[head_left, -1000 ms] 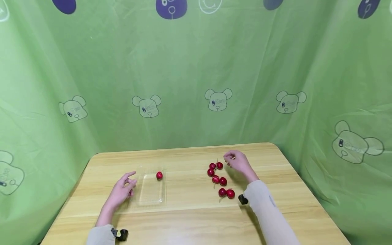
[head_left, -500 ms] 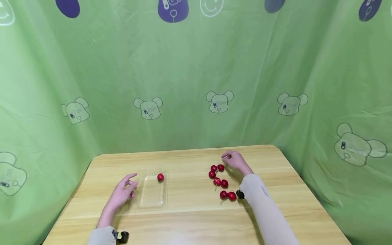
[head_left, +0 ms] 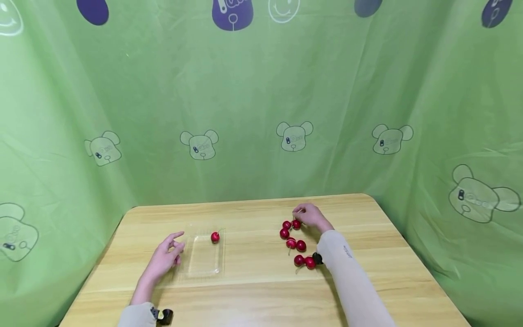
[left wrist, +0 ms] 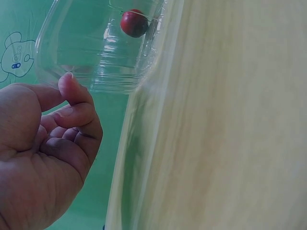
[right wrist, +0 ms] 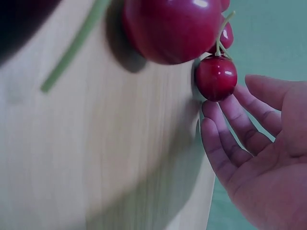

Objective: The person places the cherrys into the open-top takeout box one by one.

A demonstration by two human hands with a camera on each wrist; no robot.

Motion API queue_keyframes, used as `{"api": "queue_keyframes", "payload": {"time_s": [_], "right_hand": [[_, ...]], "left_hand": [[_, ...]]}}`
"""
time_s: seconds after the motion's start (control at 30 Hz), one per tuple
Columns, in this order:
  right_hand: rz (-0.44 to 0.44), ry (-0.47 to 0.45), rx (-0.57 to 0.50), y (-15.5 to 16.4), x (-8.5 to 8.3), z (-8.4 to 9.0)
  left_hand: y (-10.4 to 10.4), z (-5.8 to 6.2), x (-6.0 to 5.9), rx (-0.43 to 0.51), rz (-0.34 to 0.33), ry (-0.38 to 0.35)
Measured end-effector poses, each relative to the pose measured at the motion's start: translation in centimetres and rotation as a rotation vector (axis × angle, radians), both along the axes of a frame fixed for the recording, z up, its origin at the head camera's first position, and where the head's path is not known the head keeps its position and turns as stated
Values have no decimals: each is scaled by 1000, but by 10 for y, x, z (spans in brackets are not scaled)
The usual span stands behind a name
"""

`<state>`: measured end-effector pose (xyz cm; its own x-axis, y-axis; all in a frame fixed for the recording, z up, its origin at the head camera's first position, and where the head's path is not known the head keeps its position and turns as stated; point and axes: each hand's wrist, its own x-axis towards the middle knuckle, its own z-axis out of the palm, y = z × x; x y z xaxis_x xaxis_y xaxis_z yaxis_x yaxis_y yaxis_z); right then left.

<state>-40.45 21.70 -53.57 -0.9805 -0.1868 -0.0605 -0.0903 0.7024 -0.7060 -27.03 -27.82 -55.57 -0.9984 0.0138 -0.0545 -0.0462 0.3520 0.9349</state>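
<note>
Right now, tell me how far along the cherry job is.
Apparently done: one cherry sits in the clear tray. In hand: the right grip is at another cherry, not clasping it. Remaining: that one and six more cherries lying on the table.

Printed green curtains (head_left: pixel 245 81) wall the table (head_left: pixel 253 254) like a booth.

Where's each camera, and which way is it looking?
Head: on the head, looking forward and down at the table; left hand, right hand and sleeves show.
Left wrist: on that wrist, looking past the left hand at the clear tray and its lone cherry.
Right wrist: on that wrist, looking at the right hand and cherries.
Shared: head and left wrist both show the tray.
</note>
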Motion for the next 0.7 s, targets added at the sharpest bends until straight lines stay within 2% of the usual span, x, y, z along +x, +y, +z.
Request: {"api": "queue_keyframes", "payload": {"time_s": [0.53, 0.7], "right_hand": [[-8, -15, 10, -1, 0, -3], [-15, 6, 19, -3, 0, -5]], "left_hand": [[0, -2, 0, -1, 4, 14], [1, -3, -1, -2, 8, 17]]}}
